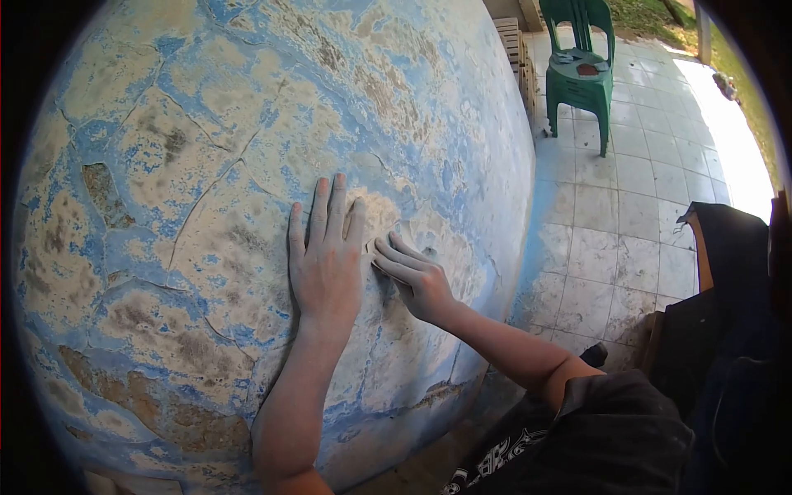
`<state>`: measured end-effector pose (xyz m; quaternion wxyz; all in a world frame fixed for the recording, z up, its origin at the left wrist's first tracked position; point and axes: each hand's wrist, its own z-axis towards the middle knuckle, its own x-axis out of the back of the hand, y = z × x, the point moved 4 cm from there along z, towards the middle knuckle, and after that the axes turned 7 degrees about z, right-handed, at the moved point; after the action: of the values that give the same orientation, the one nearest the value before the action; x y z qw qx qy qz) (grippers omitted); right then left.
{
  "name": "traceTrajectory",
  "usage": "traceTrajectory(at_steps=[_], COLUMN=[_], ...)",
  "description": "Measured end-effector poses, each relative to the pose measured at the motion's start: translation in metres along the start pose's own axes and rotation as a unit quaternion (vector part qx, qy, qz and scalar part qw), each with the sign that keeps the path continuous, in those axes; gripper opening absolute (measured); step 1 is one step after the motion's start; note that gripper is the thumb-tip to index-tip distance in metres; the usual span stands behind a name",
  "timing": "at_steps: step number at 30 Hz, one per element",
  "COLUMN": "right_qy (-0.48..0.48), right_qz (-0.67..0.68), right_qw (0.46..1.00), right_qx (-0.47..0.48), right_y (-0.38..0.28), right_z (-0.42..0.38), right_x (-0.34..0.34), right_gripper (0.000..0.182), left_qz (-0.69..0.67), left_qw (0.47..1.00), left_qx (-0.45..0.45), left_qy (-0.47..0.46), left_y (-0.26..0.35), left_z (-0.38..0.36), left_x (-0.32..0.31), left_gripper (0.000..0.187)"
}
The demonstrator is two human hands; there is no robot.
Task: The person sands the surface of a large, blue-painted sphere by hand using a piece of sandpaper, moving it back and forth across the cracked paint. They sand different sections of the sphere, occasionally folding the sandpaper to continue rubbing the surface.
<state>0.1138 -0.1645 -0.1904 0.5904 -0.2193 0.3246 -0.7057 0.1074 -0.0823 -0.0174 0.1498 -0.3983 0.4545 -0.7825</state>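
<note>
1. The left hand (324, 260) lies flat and released on the wall (206, 165), fingers spread upward, gripping nothing.
2. The right hand (417, 280) presses a small folded sheet, probably sandpaper (386, 262), against the wall just beside the left hand; its fingers lie flat over the sheet and pin it there.
3. The wall is old blue paint worn down to pale patches, with cracks and bare brown spots; the rubbed spot sits at the hands, near the middle of the view.
4. To do this well, in my judgement: keep the sheet flat under the fingers, press evenly, work in short overlapping strokes, and let the left hand steady the body without smearing dust over the rubbed part.
5. Count: two hands, one sheet, one wall.
6. Further off on the tiled floor (627, 214) stand green plastic chairs (582, 70), stacked; I cannot tell how many, at least two.
</note>
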Motion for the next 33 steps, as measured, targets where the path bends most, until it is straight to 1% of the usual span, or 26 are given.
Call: traceTrajectory(at_steps=[2, 3, 4, 6, 8, 9, 10, 12, 13, 14, 17, 19, 20, 22, 23, 24, 26, 27, 30, 31, 32, 33], right_qy=[0.033, 0.118, 0.151, 0.146, 0.08, 0.039, 0.038, 0.053, 0.13, 0.173, 0.159, 0.044, 0.041, 0.029, 0.109, 0.107, 0.142, 0.124, -0.002, -0.001, 0.045, 0.09], right_qz=[-0.017, -0.007, 0.028, 0.021, 0.018, 0.02, 0.02, -0.01, 0.023, 0.035, 0.038, 0.064, 0.068, 0.035, 0.058, 0.06, 0.057, 0.05, 0.043, 0.043, 0.065, 0.087], right_qw=[0.999, 0.992, 0.981, 0.982, 0.996, 0.998, 0.998, 0.998, 0.986, 0.971, 0.973, 0.993, 0.993, 0.998, 0.987, 0.987, 0.97, 0.985, 0.999, 0.999, 0.996, 0.99], right_qx=[0.005, -0.05, -0.12, -0.116, -0.047, -0.034, -0.038, -0.03, -0.097, -0.16, -0.16, -0.09, -0.091, -0.041, -0.1, -0.099, -0.189, -0.113, -0.023, -0.022, -0.041, -0.059], right_y=[0.031, 0.051, 0.065, 0.061, 0.023, 0.011, 0.015, 0.034, 0.053, 0.072, 0.049, 0.012, 0.014, 0.027, 0.046, 0.049, 0.061, 0.043, 0.0, 0.011, 0.035, 0.059], right_z=[-0.009, -0.007, -0.001, 0.0, -0.008, -0.017, -0.022, -0.026, -0.022, -0.022, -0.017, -0.025, -0.027, -0.026, -0.023, -0.019, -0.013, -0.012, -0.02, -0.02, -0.015, -0.01], right_x=[0.003, 0.004, 0.01, 0.008, -0.002, -0.007, -0.006, -0.001, 0.0, 0.002, 0.003, -0.01, -0.008, -0.001, -0.001, 0.001, 0.008, 0.003, -0.006, -0.005, 0.0, 0.004], right_gripper=[0.047, 0.044, 0.042, 0.044, 0.045, 0.047, 0.047, 0.044, 0.04, 0.038, 0.04, 0.042, 0.042, 0.043, 0.042, 0.042, 0.042, 0.038, 0.04, 0.04, 0.04, 0.04], left_qz=[-0.008, -0.009, -0.009, -0.007, 0.021, 0.019, 0.01, 0.003, 0.006, 0.007, 0.004, 0.005, 0.006, 0.003, -0.003, -0.002, -0.006, -0.004, -0.012, -0.036, -0.059, -0.057], left_qw=[1.0, 1.0, 0.999, 0.999, 0.998, 0.998, 0.998, 0.998, 0.998, 0.997, 0.997, 0.997, 0.997, 0.996, 0.996, 0.996, 0.996, 0.996, 0.996, 0.995, 0.993, 0.994], left_qx=[-0.015, -0.018, -0.031, -0.044, -0.056, -0.057, -0.057, -0.055, -0.056, -0.058, -0.065, -0.07, -0.074, -0.076, -0.083, -0.081, -0.083, -0.082, -0.087, -0.088, -0.089, -0.088], left_qy=[-0.008, -0.004, -0.015, -0.027, -0.021, -0.024, -0.026, -0.023, -0.031, -0.041, -0.048, -0.043, -0.031, -0.035, -0.034, -0.036, -0.041, -0.035, -0.036, -0.039, -0.043, -0.042], left_y=[0.002, 0.005, 0.008, 0.011, 0.013, 0.013, 0.013, 0.011, 0.012, 0.015, 0.018, 0.02, 0.019, 0.018, 0.018, 0.018, 0.019, 0.019, 0.021, 0.021, 0.02, 0.02], left_z=[0.0, 0.001, 0.001, -0.001, -0.002, -0.003, -0.003, 0.001, 0.001, -0.002, -0.004, -0.006, -0.006, -0.008, -0.009, -0.011, -0.009, -0.005, -0.008, -0.009, -0.009, -0.008], left_x=[-0.002, -0.004, -0.008, -0.012, -0.013, -0.013, -0.011, -0.009, -0.008, -0.008, -0.011, -0.014, -0.013, -0.012, -0.011, -0.011, -0.012, -0.012, -0.011, -0.009, -0.008, -0.008], left_gripper=[0.082, 0.082, 0.083, 0.084, 0.087, 0.087, 0.088, 0.089, 0.088, 0.088, 0.085, 0.083, 0.081, 0.079, 0.078, 0.078, 0.076, 0.076, 0.075, 0.062, 0.052, 0.052])
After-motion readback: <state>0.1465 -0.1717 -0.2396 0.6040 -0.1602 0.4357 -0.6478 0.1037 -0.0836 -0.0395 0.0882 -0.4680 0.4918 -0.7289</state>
